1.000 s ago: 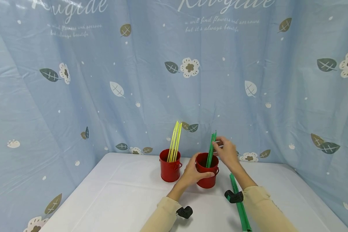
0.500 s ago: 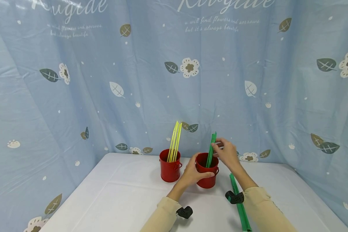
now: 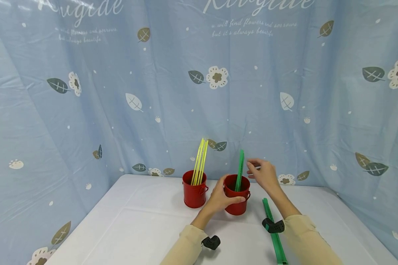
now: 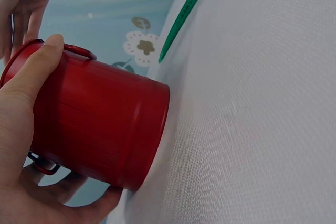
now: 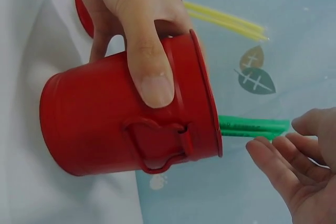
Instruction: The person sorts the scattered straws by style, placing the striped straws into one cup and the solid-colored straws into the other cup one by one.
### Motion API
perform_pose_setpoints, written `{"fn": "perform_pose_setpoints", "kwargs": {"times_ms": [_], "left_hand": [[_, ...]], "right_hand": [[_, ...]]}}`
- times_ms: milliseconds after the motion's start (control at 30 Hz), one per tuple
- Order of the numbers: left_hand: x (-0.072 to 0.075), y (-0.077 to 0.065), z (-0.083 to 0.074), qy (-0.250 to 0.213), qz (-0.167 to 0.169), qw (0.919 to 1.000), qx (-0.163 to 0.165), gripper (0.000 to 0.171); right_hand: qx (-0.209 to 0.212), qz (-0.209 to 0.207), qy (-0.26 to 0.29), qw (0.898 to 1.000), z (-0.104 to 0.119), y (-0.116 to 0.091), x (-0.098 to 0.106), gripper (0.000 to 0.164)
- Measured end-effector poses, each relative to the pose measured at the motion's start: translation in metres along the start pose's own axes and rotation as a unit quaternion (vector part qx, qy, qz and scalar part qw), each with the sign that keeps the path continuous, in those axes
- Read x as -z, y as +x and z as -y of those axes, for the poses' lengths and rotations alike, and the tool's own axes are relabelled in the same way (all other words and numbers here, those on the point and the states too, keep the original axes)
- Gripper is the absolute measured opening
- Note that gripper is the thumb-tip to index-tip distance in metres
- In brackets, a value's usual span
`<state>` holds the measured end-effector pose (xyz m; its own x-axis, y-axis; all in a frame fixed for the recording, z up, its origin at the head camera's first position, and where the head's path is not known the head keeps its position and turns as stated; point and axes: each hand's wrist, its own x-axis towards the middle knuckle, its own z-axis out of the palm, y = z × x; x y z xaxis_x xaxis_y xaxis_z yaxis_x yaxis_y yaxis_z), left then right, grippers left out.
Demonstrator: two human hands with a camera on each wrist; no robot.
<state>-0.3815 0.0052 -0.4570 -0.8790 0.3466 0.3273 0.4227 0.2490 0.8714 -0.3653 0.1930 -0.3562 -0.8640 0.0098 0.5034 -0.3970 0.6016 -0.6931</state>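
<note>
My left hand grips the right-hand small red metal bucket, thumb on the near side below the rim and fingers round the other side. Thin green sticks with dark print stand in this bucket, leaning slightly right; their lower ends are hidden inside. Just right of their tops is my right hand, its fingers loosely bent and holding nothing. In the right wrist view its fingertips are close beside the stick ends. More green strips lie on the table under my right wrist.
A second red bucket stands left of the held one, with several thin yellow sticks upright in it. The white-covered table ends at a blue patterned curtain behind the buckets. Each wrist wears a black camera.
My right hand has let go of the green sticks and moved slightly right, away from them. The sticks have shifted a little left in the bucket. My left hand has stayed put.
</note>
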Motion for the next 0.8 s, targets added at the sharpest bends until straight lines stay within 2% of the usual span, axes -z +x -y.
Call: {"fn": "perform_pose_setpoints", "kwargs": {"times_ms": [467,800], "left_hand": [[0.001,-0.001,-0.001,-0.003,0.004,1.0000,0.000,0.094],[0.001,-0.001,-0.002,-0.004,0.006,1.0000,-0.004,0.091]], "right_hand": [[0.013,0.017,0.003,1.000,-0.011,-0.014,0.014,0.029],[-0.021,0.031,-0.022,0.999,-0.024,-0.029,0.022,0.031]]}}
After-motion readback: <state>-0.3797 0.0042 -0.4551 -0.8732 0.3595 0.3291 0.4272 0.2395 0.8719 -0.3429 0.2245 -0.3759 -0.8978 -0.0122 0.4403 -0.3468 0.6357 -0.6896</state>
